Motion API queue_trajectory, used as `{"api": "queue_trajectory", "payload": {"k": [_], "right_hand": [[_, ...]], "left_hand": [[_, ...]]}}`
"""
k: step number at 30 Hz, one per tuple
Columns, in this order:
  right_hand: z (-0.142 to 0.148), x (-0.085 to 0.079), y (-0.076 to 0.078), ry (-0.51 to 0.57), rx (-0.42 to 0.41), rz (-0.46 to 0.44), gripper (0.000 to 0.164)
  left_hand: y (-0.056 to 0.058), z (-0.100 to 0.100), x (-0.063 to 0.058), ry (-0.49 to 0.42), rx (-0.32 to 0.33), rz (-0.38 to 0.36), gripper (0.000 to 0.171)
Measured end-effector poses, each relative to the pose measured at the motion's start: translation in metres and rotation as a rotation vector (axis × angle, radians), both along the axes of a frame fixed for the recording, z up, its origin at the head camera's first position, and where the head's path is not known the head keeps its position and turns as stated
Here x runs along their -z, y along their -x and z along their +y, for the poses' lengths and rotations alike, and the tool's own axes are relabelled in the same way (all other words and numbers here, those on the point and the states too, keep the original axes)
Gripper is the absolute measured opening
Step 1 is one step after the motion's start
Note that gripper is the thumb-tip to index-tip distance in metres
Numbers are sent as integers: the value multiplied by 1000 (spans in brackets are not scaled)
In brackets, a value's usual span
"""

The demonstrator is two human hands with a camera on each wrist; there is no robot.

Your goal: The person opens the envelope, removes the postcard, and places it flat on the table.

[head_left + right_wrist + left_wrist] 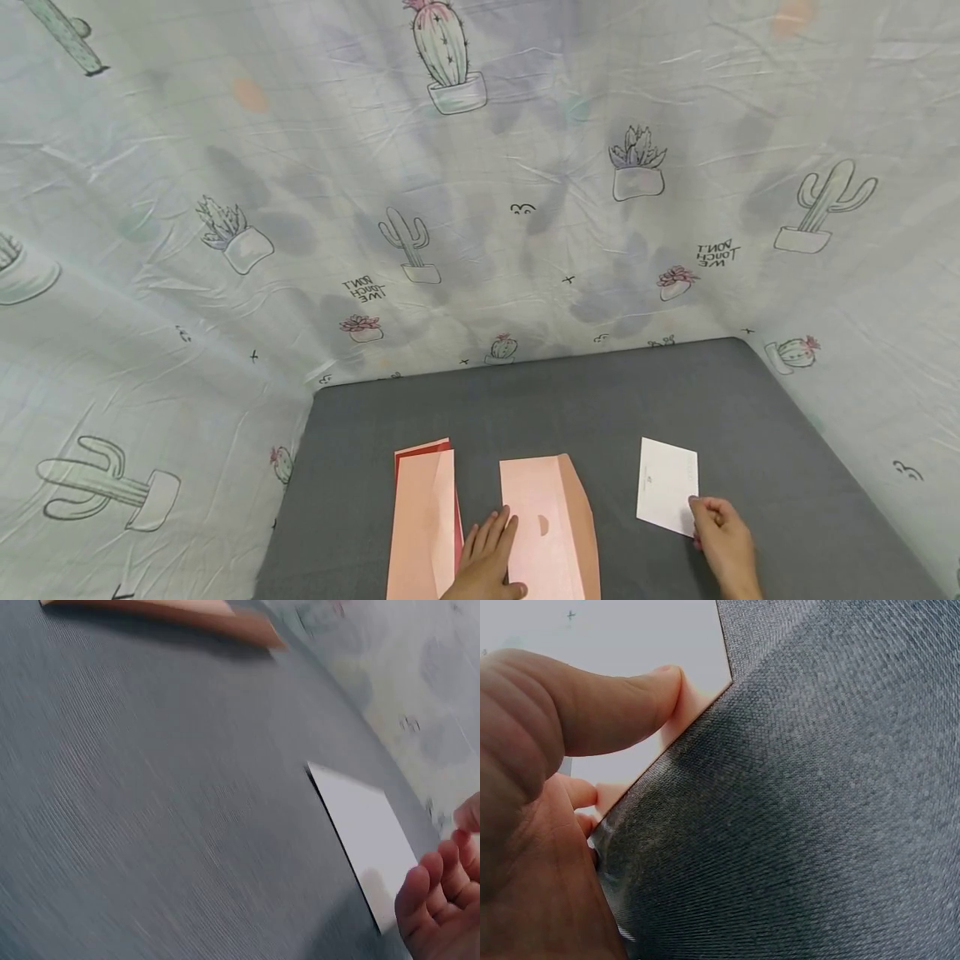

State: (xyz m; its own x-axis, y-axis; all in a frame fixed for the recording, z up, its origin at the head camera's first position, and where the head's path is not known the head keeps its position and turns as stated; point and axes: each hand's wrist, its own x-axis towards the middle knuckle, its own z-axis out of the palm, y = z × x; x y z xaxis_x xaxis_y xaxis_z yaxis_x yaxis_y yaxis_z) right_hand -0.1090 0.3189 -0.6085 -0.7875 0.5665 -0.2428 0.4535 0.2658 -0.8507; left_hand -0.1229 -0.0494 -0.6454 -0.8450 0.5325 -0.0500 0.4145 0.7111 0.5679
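Note:
A pink envelope point(536, 492) lies at the front middle of the table, its flap unfolded along the right side and a small half-round mark near its centre. My left hand point(487, 558) rests on its left edge with straight fingers. In the left wrist view the thumb point(622, 709) presses on the pale paper near a corner. To the right, my right hand point(723, 537) pinches a white card point(666, 483) by its lower right edge. In the right wrist view the card point(360, 832) lies slanted beside my curled fingers point(442, 877), and part of that hand is cut off.
Left of my left hand lies another pink envelope point(420, 517), with a red sheet point(424, 449) showing behind its top and right edges. Dark grey cloth covers the table point(540, 400). Cactus-printed curtains point(510, 167) stand at the back and on both sides.

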Motion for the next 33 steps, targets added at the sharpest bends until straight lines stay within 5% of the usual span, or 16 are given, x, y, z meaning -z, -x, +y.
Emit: {"api": "queue_trajectory", "payload": {"k": [6,14,22,33], "right_hand": [[-42,-10,-3,208,-292,44,44],[-76,20,-2,230,-567,-110,65],[-87,36,0,210,-576,-65,54],[-94,32,-1,212,-567,-5,38]], "left_hand": [[0,0,-2,-4,-7,-25,100],[-2,1,-5,-8,-7,-42,108],[0,1,-3,-17,-10,-75,110],[2,3,0,21,-29,-76,103]]}}
